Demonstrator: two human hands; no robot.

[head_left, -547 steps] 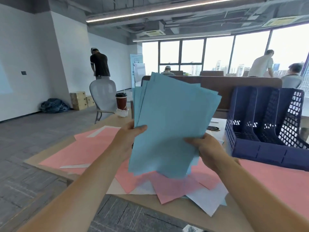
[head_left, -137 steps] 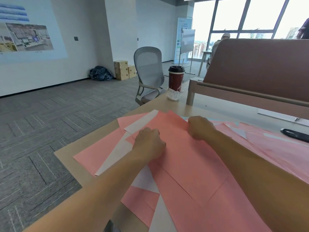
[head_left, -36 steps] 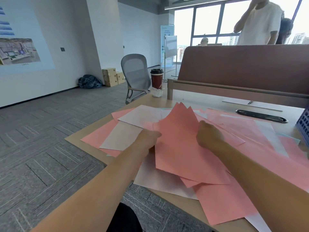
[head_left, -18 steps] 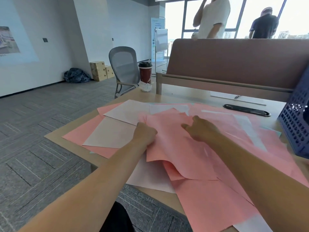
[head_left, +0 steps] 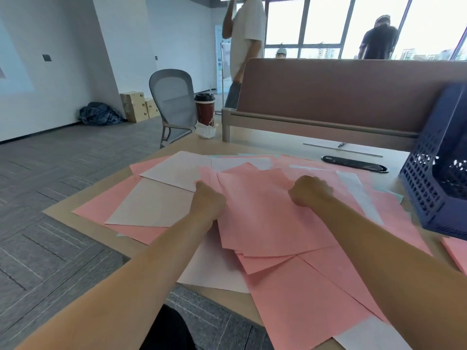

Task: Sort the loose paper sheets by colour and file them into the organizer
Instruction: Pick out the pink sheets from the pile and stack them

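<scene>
Desk point(head_left: 252, 149) is filling the near half of the view, with a brown divider point(head_left: 341, 97) standing along its far edge. Loose pink sheets point(head_left: 316, 299) are lying fanned and overlapping across most of the desktop, and some are hanging over the near edge. The blue mesh organizer point(head_left: 434, 173) is sitting at the right edge of the desk, just beside the spread. I can't tell what's inside it. 2 people are standing beyond the divider by the windows. A grey chair point(head_left: 171, 97) is standing off the desk's far-left corner. White sheets point(head_left: 151, 205) are lying mixed into the left side of the spread, and 1 more is poking out at the near right.

You're working a pink stack point(head_left: 265, 215) that is lying on top in the middle. Your left hand point(head_left: 208, 200) is gripping its left edge, with fingers curled and thumb on top. Your right hand point(head_left: 309, 190) is resting on the stack's far-right part with fingers curled tight. I can't tell if it's pinching a sheet. A red cup point(head_left: 205, 109) is standing at the far-left corner. A black oblong tray point(head_left: 353, 163) is lying far right, between the divider and the papers.
</scene>
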